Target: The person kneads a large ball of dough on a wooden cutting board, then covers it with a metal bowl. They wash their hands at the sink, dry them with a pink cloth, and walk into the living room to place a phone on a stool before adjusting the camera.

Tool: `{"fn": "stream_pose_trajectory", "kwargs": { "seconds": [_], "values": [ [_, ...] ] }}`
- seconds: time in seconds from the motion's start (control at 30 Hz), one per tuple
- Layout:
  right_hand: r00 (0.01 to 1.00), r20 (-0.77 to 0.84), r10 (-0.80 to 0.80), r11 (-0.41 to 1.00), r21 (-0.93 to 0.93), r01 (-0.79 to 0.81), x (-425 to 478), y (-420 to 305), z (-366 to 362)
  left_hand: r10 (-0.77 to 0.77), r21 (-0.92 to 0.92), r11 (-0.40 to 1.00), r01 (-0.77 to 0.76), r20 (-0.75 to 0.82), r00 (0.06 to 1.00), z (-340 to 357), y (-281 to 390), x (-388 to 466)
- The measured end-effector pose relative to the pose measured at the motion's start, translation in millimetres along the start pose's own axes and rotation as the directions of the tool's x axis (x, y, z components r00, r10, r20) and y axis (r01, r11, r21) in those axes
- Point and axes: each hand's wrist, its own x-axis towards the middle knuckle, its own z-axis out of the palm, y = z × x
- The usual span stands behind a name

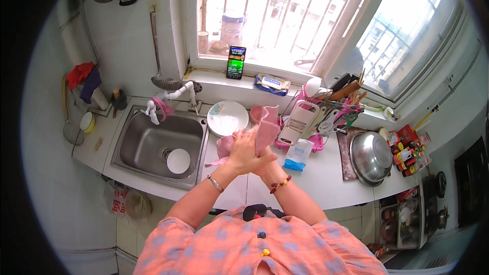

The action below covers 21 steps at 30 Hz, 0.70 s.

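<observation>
My left hand (244,151), with a bangle at its wrist, lies over my right hand (267,160), which has a beaded bracelet. Both are closed around a pink cloth (267,126), whose folds stick out upward and to the left. Some of the fingers are hidden behind the cloth and each other. Just beyond the hands, a white plate (228,118) with a printed pattern sits on the white counter (233,189). A pink bowl (256,114) beside it is partly covered by the cloth.
Left is a steel sink (149,133) with a white bowl (178,161) and a faucet (152,112) draped with pink cloth. Right are a utensil rack with a grater (298,122), a blue-white packet (298,155), a metal basin (370,156) and bottles (407,162). A phone (236,62) stands on the sill.
</observation>
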Motion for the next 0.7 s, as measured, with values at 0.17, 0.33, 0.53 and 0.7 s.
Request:
{"fn": "stream_pose_trajectory", "kwargs": {
  "seconds": [0.17, 0.33, 0.53, 0.7],
  "values": [
    [0.968, -0.161, -0.194, 0.92, -0.371, 0.123, 25.5, 40.8, -52.4, -0.629, -0.878, 0.332, 0.344, 0.065, 0.775, 5.6, 18.6, -3.3],
    [0.958, 0.0, -0.288, 0.37, -0.922, 0.111, 18.3, 30.9, -78.3, -0.643, -0.911, 0.036, 0.411, 0.294, 0.707, -16.7, 20.5, 1.7],
    [0.982, 0.156, -0.103, -0.281, -0.952, 0.122, -4.5, -9.4, -25.3, -0.703, -0.852, 0.215, 0.477, 0.204, 0.681, -52.0, -17.8, -8.2],
    [0.985, -0.023, 0.171, -0.776, -0.62, 0.12, -5.5, -13.2, -19.8, 0.003, -0.018, 1.0, 0.0, 0.172, 0.985, -20.7, 51.6, -12.0]
  ]
}}
